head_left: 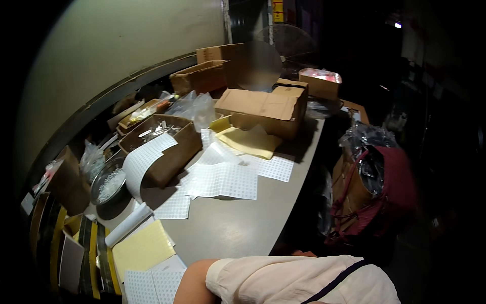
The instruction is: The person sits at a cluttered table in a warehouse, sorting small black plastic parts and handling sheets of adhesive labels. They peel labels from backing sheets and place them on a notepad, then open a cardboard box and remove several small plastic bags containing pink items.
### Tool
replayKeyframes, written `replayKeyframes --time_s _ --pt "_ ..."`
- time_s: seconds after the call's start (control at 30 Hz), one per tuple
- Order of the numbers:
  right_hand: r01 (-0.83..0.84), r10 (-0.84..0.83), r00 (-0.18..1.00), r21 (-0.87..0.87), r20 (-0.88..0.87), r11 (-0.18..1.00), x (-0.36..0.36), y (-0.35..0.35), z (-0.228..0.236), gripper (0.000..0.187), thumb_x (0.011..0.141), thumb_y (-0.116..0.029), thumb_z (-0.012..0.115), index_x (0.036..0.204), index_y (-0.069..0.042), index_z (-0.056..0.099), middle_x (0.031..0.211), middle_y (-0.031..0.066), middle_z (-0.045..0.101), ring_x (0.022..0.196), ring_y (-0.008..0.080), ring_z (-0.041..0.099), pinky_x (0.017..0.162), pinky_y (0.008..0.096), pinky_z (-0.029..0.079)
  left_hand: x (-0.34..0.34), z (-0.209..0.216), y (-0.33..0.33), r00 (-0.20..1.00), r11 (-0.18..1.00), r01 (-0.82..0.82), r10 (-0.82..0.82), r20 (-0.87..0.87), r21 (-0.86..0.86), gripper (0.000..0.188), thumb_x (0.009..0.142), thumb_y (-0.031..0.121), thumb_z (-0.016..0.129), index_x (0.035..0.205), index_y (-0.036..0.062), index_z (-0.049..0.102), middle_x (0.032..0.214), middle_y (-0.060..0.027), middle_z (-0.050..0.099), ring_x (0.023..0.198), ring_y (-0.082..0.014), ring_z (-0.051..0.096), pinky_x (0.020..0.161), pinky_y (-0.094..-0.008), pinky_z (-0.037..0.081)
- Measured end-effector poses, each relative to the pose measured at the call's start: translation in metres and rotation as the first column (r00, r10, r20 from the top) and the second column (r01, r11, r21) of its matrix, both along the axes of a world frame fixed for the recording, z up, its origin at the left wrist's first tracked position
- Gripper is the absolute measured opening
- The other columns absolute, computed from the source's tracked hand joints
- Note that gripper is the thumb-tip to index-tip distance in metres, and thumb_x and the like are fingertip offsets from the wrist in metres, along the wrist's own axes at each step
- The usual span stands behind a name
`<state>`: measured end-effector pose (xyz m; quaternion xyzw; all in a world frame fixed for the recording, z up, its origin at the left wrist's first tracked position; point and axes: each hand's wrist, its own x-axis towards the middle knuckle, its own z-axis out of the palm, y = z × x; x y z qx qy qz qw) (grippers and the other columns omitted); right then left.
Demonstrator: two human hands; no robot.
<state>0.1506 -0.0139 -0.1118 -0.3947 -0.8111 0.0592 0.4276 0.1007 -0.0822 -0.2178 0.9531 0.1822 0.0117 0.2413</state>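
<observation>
Neither of my hands shows in the head view. A bare arm (pixel 195 283) in a short cream sleeve (pixel 283 278) with a dark stripe crosses the lower edge; its hand is out of the picture. Nearest to that arm lie white label sheets (pixel 152 286), a pale yellow sheet (pixel 144 248) and a rolled white sheet (pixel 127 225). Farther up the grey table (pixel 230 230), more printed label sheets (pixel 223 180) overlap one another. One curled label sheet (pixel 144 162) drapes over a brown box (pixel 174 162) of small shiny parts.
A metal bowl (pixel 112 185) of small clear pieces stands at the left. Cardboard boxes (pixel 258 104), plastic bags (pixel 195 109) and yellow paper (pixel 248 142) fill the far side, before a fan (pixel 286 43). Right of the table sits a dark red bag (pixel 392 192). Black-and-yellow-edged boxes (pixel 88 253) stand lower left.
</observation>
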Motion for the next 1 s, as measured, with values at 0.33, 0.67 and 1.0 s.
replayKeyframes --time_s 0.33,0.67,1.0 --pt "0.178 -0.184 0.979 -0.079 -0.082 0.981 0.026 -0.017 0.001 0.050 0.090 -0.026 0.066 0.131 0.000 0.055 0.124 0.0217 0.061 0.122 0.0381 0.055 0.108 0.0488 0.042 0.024 0.028 -0.019 0.979 0.966 0.173 -0.146 0.146 -0.192 0.050 0.091 0.033 0.059 0.124 -0.0041 0.064 0.128 -0.0209 0.065 0.117 -0.0319 0.063 0.102 -0.0430 0.048" --pt "0.259 -0.269 0.953 -0.086 -0.142 0.962 0.019 -0.025 0.014 0.061 0.084 -0.024 0.069 0.137 0.001 0.049 0.127 0.0220 0.059 0.121 0.0359 0.055 0.106 0.0458 0.043 0.006 0.075 -0.016 0.917 0.885 0.127 0.067 0.393 -0.449 0.045 0.092 0.021 0.060 0.128 -0.0064 0.060 0.129 -0.0198 0.064 0.116 -0.0301 0.063 0.102 -0.0409 0.048" --pt "0.141 -0.183 0.951 -0.177 -0.249 0.974 -0.016 0.006 0.043 0.073 0.079 -0.021 0.072 0.143 0.001 0.044 0.131 0.0223 0.057 0.121 0.0337 0.055 0.105 0.0428 0.044 -0.109 0.117 0.044 0.496 0.674 -0.118 0.676 0.544 -0.729 0.042 0.094 0.009 0.061 0.132 -0.0086 0.056 0.129 -0.0188 0.063 0.116 -0.0283 0.062 0.102 -0.0388 0.048"
